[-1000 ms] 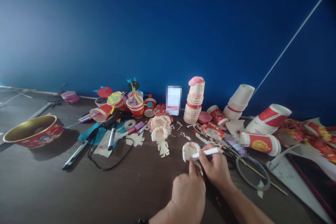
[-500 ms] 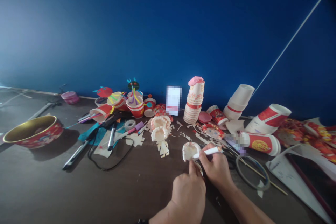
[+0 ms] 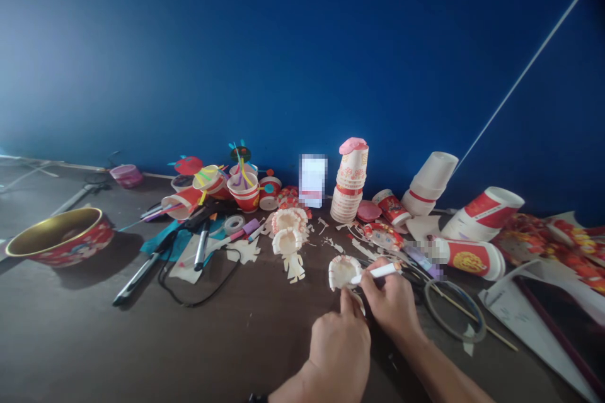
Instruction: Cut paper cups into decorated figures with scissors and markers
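My right hand [image 3: 391,302] grips a white marker [image 3: 375,274], its tip resting on a small cut paper-cup figure [image 3: 341,271] on the dark table [image 3: 142,340]. My left hand [image 3: 339,346] lies just below it, fingers curled, one finger pressing down the lower part of the figure. Two similar cut-cup figures [image 3: 288,242] lie a little to the left. A pair of scissors [image 3: 416,280] lies right behind my right hand.
A stack of paper cups [image 3: 350,182] and loose red-and-white cups [image 3: 467,255] stand at the back right. Decorated cups [image 3: 243,189], pens [image 3: 201,245], tape [image 3: 233,224] and a black cable [image 3: 198,289] lie left of centre. A red-gold bowl [image 3: 59,236] sits far left, with papers [image 3: 534,315] at the right.
The marker's tip has shifted slightly right over the cup figure. Both hands stay in place.
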The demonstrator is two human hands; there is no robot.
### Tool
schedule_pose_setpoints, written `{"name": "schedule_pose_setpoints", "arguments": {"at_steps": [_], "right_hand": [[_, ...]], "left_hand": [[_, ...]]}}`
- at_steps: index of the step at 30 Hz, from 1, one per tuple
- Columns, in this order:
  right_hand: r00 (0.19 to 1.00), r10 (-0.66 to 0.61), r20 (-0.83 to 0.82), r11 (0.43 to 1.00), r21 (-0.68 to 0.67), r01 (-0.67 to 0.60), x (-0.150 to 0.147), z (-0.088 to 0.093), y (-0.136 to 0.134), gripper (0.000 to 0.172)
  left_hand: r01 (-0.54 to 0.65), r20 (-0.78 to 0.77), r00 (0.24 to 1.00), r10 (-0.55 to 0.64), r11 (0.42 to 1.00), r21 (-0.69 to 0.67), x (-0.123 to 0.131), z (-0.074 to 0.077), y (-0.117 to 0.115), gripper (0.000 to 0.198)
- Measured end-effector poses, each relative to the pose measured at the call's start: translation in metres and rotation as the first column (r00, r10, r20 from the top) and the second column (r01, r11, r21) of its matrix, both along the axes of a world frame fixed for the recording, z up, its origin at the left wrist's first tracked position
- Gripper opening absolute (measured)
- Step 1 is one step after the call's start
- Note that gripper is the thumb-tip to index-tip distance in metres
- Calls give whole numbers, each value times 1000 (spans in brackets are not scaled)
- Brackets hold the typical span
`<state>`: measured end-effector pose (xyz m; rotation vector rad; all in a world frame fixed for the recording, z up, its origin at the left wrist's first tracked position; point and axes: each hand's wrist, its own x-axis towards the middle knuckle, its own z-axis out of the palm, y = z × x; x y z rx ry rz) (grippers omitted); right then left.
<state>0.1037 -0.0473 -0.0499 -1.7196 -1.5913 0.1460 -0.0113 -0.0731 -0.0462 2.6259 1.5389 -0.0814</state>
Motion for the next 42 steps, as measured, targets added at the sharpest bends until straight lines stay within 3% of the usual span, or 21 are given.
{"name": "schedule_pose_setpoints", "arguments": {"at_steps": [20, 27, 36, 42], "right_hand": [[999, -29, -40, 999, 11, 30, 4, -3, 0, 17], [1000, -30, -8, 1000, 1, 30, 3, -1, -1, 17], [985, 18, 169, 998, 58, -28, -1, 3, -1, 15], [995, 13, 102, 998, 61, -20, 1, 0, -1, 16]], "left_hand": [[5, -3, 1000, -5, 1000, 11, 0, 0, 1, 43], [8, -19, 1000, -8, 1000, 9, -1, 3, 0, 42], [20, -38, 999, -21, 1000, -21, -2, 6, 0, 42], [17, -21, 1000, -18, 999, -30, -1, 7, 0, 41]]}}
